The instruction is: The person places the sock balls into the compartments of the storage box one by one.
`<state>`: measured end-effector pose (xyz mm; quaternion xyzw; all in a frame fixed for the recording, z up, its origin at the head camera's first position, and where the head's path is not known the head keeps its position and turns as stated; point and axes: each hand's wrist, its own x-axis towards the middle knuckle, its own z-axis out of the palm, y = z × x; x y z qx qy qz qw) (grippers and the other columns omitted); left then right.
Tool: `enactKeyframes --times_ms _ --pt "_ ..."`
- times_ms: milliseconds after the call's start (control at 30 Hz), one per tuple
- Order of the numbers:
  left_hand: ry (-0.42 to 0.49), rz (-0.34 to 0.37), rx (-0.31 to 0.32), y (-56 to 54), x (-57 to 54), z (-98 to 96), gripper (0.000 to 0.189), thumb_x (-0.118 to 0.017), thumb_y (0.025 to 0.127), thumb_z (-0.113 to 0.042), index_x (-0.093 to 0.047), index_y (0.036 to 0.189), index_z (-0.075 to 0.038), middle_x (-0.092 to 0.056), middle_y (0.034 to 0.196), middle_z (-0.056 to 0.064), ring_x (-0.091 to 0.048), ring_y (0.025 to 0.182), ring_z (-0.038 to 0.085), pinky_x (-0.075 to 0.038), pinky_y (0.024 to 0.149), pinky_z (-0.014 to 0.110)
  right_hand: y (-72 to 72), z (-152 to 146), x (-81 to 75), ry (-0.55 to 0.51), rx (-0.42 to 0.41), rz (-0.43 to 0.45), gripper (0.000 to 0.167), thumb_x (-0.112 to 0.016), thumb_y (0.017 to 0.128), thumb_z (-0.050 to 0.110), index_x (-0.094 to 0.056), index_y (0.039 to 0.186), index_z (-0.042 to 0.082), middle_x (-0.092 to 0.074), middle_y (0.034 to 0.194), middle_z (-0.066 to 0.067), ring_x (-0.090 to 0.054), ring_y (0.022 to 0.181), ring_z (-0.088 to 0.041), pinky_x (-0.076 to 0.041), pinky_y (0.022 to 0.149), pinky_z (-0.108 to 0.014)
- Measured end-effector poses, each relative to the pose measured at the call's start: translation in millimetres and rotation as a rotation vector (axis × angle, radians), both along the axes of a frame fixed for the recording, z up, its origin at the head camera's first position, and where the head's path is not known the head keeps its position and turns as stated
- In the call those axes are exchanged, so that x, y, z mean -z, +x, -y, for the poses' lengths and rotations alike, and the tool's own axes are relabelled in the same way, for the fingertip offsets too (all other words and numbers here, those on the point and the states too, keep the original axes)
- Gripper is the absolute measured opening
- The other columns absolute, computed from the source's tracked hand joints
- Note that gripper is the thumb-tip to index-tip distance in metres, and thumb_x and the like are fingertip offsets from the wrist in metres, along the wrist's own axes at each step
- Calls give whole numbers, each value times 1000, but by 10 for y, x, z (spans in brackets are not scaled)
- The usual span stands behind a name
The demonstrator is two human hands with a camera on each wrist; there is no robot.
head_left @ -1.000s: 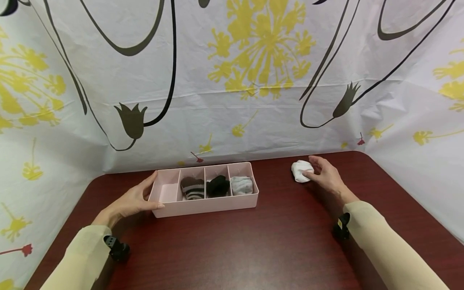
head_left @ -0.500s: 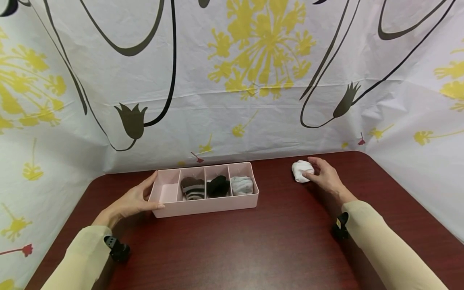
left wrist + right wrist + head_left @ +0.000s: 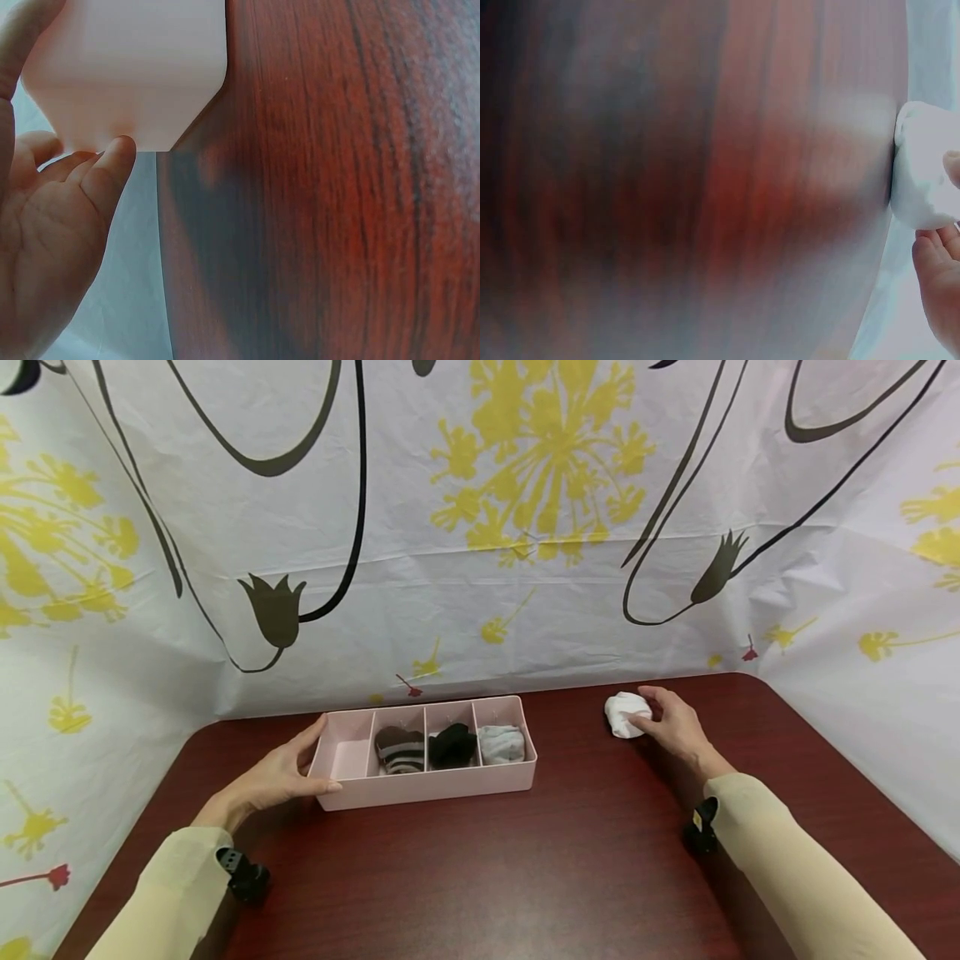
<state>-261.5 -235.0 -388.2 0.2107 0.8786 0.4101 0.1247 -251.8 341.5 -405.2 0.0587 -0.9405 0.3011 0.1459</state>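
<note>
My left hand (image 3: 273, 772) grips the left end of a long pink divided box (image 3: 431, 789), thumb along the front wall and fingers at the back corner. In the left wrist view, fingertips (image 3: 118, 150) press the box's end wall (image 3: 135, 105). From left to right, the box shows a bare pink floor, a striped brown-grey sock roll (image 3: 400, 749), a black sock roll (image 3: 452, 746) and a light grey one (image 3: 501, 744). At the right, my right hand (image 3: 675, 727) holds a white rolled-up sock bundle (image 3: 624, 713) between thumb and fingers, low at the table; its far side is hidden.
The dark red wooden table (image 3: 480, 877) has rounded far corners. A white patterned sheet (image 3: 450, 610) hangs close behind it and along both sides. Each wrist wears a black camera, one of them on the left wrist (image 3: 246, 875).
The right forearm and wrist have shifted slightly left and up, with the right hand staying at the white sock bundle. The left hand and the box hold still.
</note>
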Motion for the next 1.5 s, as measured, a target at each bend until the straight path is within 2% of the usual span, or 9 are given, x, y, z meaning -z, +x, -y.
enactKeyframes --times_ms 300,500,767,1300,1500 --pt "8 3 0 -4 -1 0 109 -79 75 -26 -3 152 -9 -8 155 23 -37 128 39 -40 98 51 -22 25 -4 32 28 12 49 -67 85 7 -48 126 -11 -52 120 -32 -51 106 -43 -41 86 -54" --pt "2 12 -6 -16 12 1 110 -79 75 -29 -2 152 -11 -7 156 21 -29 132 39 -36 100 55 -41 36 4 43 64 8 42 -67 85 7 -53 121 -10 -57 113 -30 -56 95 -39 -43 79 -48" --pt "13 14 -6 -19 11 5 110 -79 75 -28 -4 152 -10 -8 156 21 -26 133 37 -32 102 57 -27 58 -25 38 88 4 35 -66 84 5 -56 113 -10 -61 105 -28 -58 90 -37 -44 74 -43" --pt "22 29 -17 -17 39 9 111 -80 74 -29 -3 153 -14 -8 156 19 -21 135 37 -26 104 60 8 57 -7 20 133 -10 31 -67 83 5 -57 110 -7 -63 103 -27 -59 92 -38 -44 77 -47" --pt "38 22 -7 -16 45 7 110 -80 74 -28 -3 153 -13 -8 156 17 -24 133 35 -29 103 57 24 74 -34 12 134 -31 31 -68 83 6 -58 109 -7 -64 102 -26 -59 90 -37 -44 76 -45"
